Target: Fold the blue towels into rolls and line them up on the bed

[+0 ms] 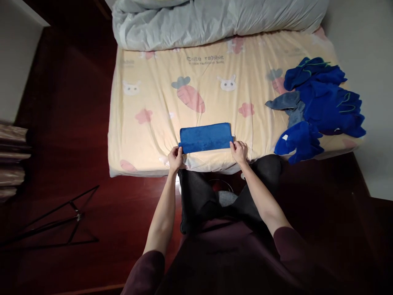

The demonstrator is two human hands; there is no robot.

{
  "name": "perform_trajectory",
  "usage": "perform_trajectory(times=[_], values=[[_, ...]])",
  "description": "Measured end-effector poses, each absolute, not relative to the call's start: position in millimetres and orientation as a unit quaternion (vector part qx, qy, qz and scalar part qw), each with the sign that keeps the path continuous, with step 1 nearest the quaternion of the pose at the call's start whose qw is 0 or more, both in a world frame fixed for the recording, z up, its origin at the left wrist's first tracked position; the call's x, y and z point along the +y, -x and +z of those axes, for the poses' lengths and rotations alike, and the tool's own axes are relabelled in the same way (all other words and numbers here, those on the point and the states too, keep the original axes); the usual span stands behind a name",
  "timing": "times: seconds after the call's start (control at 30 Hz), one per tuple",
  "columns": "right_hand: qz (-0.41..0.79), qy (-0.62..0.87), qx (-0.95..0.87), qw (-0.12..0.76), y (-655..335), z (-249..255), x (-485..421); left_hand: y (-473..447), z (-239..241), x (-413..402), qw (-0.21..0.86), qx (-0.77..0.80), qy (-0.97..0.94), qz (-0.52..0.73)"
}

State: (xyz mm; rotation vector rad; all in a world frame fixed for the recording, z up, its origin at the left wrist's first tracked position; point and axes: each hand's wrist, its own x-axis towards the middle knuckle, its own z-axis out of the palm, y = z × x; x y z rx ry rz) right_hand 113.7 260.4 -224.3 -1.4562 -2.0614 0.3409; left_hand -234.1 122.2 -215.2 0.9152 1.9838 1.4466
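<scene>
A folded blue towel (205,137) lies flat near the front edge of the bed (147,135), which has a yellow sheet printed with carrots and rabbits. My left hand (175,157) pinches the towel's near left corner. My right hand (239,150) pinches its near right corner. Both hands have their fingers closed on the cloth. My legs in dark trousers press against the bed's edge below the towel.
A heap of blue and grey cloths (319,107) sits at the bed's right side. A grey duvet (208,20) is bunched along the far end. A black metal stand (61,221) lies on the dark red floor at left.
</scene>
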Motion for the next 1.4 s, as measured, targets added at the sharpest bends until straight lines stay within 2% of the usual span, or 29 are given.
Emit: perform_trajectory(times=[0.37, 0.57, 0.83, 1.07, 1.27, 1.4], values=[[0.146, 0.57, -0.753, 0.295, -111, -225, 257, 231, -212, 122, 0.252, 0.733, -0.323, 0.544], [0.108, 0.571, -0.759, 0.295, -110, -224, 256, 228, -210, 121, 0.252, 0.724, -0.312, 0.561], [0.103, 0.583, -0.758, 0.274, -107, -220, 256, 226, -214, 120, 0.218, 0.714, -0.334, 0.575], [0.119, 0.591, -0.747, 0.28, -106, -218, 254, 223, -209, 121, 0.133, 0.691, -0.419, 0.574], [0.155, 0.598, -0.74, 0.268, -105, -213, 252, 223, -213, 122, 0.195, 0.677, -0.414, 0.577], [0.149, 0.552, -0.774, 0.271, -106, -209, 251, 226, -217, 122, 0.211, 0.684, -0.418, 0.559]])
